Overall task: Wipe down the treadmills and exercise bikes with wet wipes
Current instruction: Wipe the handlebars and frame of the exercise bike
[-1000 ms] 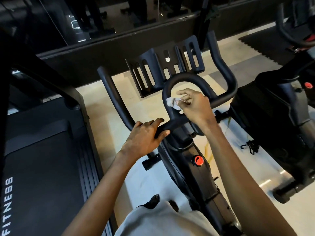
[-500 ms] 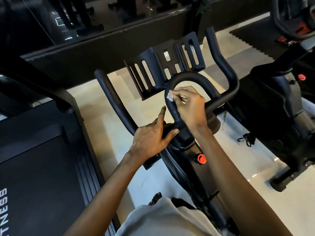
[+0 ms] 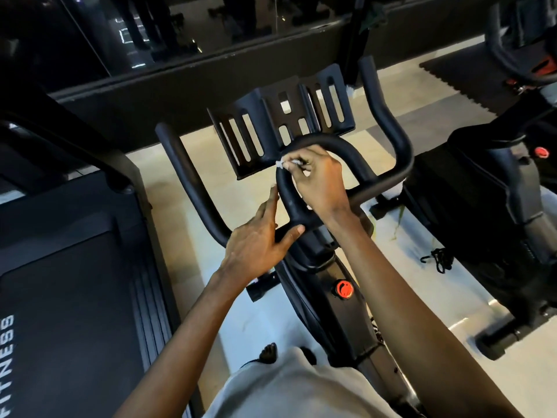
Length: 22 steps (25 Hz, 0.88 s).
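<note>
- Gym with pale floor (image 3: 241, 321) and a dark mirrored wall (image 3: 180, 34); treadmill (image 3: 75, 267) well left of the exercise bike's (image 3: 331, 312) handlebar loop (image 3: 340, 146).
- Slotted holder (image 3: 271, 110) just beyond the loop; floor shows through the slots.
- Wet wipe (image 3: 281, 163): small, white, crumpled, on the loop's upper-left bend.
- Right hand (image 3: 319, 182) pinches the wipe, fingers curled.
- Left hand (image 3: 256, 245) at the loop's base, fingers straight, gripping nothing.
- Since the earlier frame, wipe and right hand have climbed the loop.

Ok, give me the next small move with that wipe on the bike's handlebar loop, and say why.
Probably slide the wet wipe over the top of the centre loop. The right hand pinches it at the loop's upper-left bend, the arch lies just beyond, and the left hand rests at the loop's base, seemingly steadying it.
</note>
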### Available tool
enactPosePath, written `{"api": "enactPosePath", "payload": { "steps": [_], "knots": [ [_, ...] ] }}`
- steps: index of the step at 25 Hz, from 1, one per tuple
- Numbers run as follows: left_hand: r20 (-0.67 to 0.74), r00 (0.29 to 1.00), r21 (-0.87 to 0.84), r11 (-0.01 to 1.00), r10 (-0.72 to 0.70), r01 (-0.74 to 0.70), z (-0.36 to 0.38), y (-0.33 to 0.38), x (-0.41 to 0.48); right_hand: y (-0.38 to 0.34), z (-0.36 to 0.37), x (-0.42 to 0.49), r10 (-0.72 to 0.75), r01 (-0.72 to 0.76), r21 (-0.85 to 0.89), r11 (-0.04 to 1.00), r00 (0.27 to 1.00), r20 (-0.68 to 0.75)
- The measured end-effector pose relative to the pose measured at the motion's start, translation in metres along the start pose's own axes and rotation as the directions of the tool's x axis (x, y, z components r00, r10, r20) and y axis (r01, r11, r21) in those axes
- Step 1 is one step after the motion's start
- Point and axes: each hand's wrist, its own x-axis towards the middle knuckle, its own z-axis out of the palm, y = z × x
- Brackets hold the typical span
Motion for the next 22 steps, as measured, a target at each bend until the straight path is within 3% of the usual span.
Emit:
{"api": "enactPosePath", "payload": {
  "steps": [2, 5, 11, 16, 22],
  "knots": [
    [0.012, 0.999, -0.082, 0.996, -0.041, 0.042, 0.002, 0.008, 0.004, 0.004, -0.006, -0.006, 0.006, -0.005, -0.01, 1.0, 0.998, 0.064],
    [-0.026, 0.996, -0.047, 0.995, -0.091, 0.09, 0.005, 0.013, 0.002, 0.009, -0.014, -0.012, -0.035, 0.039, -0.018, 0.999, 0.981, 0.189],
    [-0.058, 0.991, -0.111, 0.987, -0.12, 0.113, 0.003, 0.018, 0.006, 0.014, -0.005, 0.021, 0.051, -0.049, 0.083, 0.995, 0.998, -0.026],
    [-0.04, 0.989, -0.176, 0.975, -0.143, 0.134, 0.002, 0.03, 0.014, 0.02, -0.007, 0.012, -0.014, 0.01, 0.049, 0.999, 0.996, 0.09],
    [-0.109, 0.98, -0.248, 0.959, -0.165, 0.134, 0.003, 0.045, 0.038, 0.034, -0.022, 0.034, 0.069, -0.066, 0.024, 0.998, 0.988, -0.137]
  ]
}}
